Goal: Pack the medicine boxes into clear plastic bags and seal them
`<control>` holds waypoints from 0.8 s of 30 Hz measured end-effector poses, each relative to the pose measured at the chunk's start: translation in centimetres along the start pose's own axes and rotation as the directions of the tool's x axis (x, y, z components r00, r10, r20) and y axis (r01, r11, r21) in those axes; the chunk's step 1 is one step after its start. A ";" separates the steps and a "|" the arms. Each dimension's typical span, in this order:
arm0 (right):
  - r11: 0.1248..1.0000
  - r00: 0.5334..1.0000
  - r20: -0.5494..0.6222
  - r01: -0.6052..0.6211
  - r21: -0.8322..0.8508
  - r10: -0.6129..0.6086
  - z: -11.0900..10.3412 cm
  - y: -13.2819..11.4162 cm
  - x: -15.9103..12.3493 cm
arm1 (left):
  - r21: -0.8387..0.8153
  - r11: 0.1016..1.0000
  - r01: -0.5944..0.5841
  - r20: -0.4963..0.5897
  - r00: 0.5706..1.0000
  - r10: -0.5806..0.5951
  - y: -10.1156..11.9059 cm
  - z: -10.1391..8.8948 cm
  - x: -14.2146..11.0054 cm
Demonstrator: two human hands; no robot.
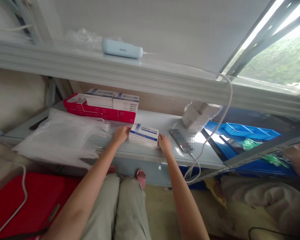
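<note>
A white box with a blue band (pixel 143 134) lies flat on the grey shelf (pixel 165 120) in front of me. My left hand (pixel 121 134) grips its left end with fingers curled. My right hand (pixel 164 144) holds its right end, fingers closed against the edge. Both forearms reach forward over my knees.
Stacked red and white boxes (pixel 107 106) stand behind. A pile of clear plastic bags (pixel 62 136) lies at left. A phone (pixel 182 140), a white fan (pixel 198 115) and its cable (pixel 215 130) sit right. Blue trays (pixel 247 130) lie beyond. Another person's hand (pixel 296 153) shows far right.
</note>
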State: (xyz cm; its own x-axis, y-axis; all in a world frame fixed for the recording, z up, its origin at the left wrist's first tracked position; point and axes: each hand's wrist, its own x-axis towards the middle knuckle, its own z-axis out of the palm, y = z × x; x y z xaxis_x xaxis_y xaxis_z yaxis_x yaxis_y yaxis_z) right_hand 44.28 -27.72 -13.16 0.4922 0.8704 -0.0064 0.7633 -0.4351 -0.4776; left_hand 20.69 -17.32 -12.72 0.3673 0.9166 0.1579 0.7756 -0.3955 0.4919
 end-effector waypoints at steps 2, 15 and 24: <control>0.995 0.996 0.017 0.089 0.051 -0.090 0.0 0.9 -0.5 | 0.000 1.000 0.017 -0.037 0.999 -0.017 0.2 0.2 -1.2; 0.930 0.950 -0.065 0.312 0.195 -0.305 -1.7 4.0 -7.6 | 0.000 0.987 -0.161 -0.321 0.935 0.152 0.8 -0.8 -9.1; 0.820 0.826 0.227 0.553 -0.146 -0.516 -4.6 -7.5 -2.0 | -0.235 0.893 -0.384 -0.218 0.916 0.336 4.3 -1.9 -4.2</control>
State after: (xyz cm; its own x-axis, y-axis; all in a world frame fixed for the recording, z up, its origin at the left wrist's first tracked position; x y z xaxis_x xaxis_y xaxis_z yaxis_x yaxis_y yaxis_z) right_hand 39.52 -27.23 -5.50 -0.0822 0.9957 0.0422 0.9594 0.0905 -0.2673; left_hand 21.46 -22.71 -9.62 0.4851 0.7194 0.4970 0.4312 -0.6913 0.5798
